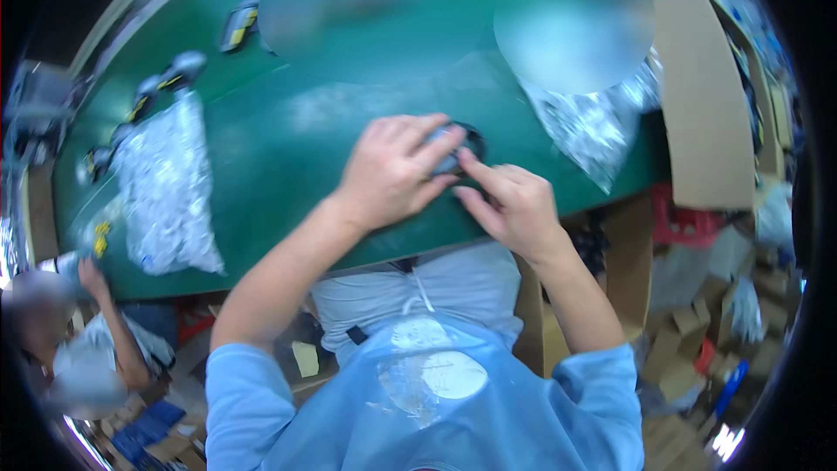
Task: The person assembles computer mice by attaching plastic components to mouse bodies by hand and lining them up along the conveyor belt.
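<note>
Holding small dark part between L hand and R hand, at near side of desk, approx. centre. With L, have fingers clamped on part, prob. to steady it; with R, touch it w/ index tip, thumb apart, prob. for finer control. Can see at left clear bag, farther off yellow-black unit, at right silvery bag and carton; seem placed so to give room for both hands. Cannot read any print on part, too blurred; on shirt see white patch, w/o legible writing.
</note>
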{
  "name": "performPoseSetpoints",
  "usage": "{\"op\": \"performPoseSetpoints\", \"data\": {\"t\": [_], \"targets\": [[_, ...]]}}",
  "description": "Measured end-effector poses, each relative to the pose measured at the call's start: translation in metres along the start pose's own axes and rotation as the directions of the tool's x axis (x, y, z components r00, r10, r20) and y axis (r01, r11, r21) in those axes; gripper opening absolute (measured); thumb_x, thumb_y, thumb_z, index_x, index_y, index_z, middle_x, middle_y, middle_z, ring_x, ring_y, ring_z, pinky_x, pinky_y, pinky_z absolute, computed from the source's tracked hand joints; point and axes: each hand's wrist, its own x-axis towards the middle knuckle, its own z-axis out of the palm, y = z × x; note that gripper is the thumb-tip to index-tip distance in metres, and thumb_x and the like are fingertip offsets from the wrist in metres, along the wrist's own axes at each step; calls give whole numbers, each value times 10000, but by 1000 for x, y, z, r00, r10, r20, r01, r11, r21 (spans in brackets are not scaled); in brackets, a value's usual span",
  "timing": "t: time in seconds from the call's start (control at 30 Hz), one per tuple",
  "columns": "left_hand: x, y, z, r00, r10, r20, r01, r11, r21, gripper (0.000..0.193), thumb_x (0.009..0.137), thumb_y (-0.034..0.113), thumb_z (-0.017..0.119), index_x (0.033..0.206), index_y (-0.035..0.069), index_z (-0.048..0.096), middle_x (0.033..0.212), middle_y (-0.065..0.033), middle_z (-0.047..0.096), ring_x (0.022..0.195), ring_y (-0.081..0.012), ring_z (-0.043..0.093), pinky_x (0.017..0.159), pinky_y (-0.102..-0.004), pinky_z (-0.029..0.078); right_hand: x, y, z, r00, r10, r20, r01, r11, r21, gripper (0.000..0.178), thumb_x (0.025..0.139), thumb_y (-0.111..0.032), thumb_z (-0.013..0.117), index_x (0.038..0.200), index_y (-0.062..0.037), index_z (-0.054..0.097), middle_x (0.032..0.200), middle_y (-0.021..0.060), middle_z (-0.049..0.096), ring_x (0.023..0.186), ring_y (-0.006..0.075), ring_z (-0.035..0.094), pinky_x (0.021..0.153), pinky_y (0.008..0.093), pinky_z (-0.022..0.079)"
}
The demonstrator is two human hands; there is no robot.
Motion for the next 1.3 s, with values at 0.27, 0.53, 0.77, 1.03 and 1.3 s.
{"op": "performPoseSetpoints", "data": {"t": [0.27, 0.53, 0.77, 1.03, 1.3], "targets": [[7, -2, 0, 996, 26, 82, -30, 998, 50, 619, 797, 141, 910, 1372, 30, 711, 1355, -203, 698, 1134, -399, 698, 996, -481, 561, -12, 1, 2, 998, 49, 32, -49, 999, -9, 579, 938, -331, 798, 1486, -190, 678, 831, 94, 752, 761, 310, 755, 648, 460, 601], [2, -1, 2, 997, 27, 69, -36, 991, 129, 641, 829, 137, 888, 1415, 14, 657, 1389, -224, 678, 1141, -402, 671, 989, -480, 548, -187, 59, 2, 704, 332, -628, -335, 935, 119, 16, 912, -92, 797, 915, -98, 782, 732, 58, 688, 595, 228, 628, 549, 360, 499], [6, -5, 4, 996, 48, 75, -58, 989, 136, 673, 813, 167, 907, 1417, 19, 649, 1365, -220, 692, 1110, -397, 678, 959, -479, 554, -321, 214, 47, 652, 666, -363, -757, 543, -363, 285, 914, -304, 848, 1089, -82, 817, 1059, 128, 784, 973, 373, 701, 938, 465, 548], [1, -9, -2, 994, 8, 106, -4, 999, -39, 670, 800, 201, 938, 1378, 39, 638, 1453, -192, 694, 1273, -400, 669, 1093, -506, 500, -262, 173, -13, 305, 596, -743, -629, 711, 313, 208, 1091, -65, 668, 1289, -19, 709, 1213, 80, 751, 995, 162, 705, 878, 306, 573], [3, -6, -1, 990, 26, 138, -12, 995, -100, 646, 792, 234, 924, 1387, 109, 705, 1484, -170, 661, 1294, -379, 663, 1068, -493, 511, -27, 13, -42, 882, 471, 12, -274, 492, 826, 215, 1055, -44, 712, 1257, 26, 735, 1082, 12, 722, 901, 53, 616, 764, 216, 479]]}}
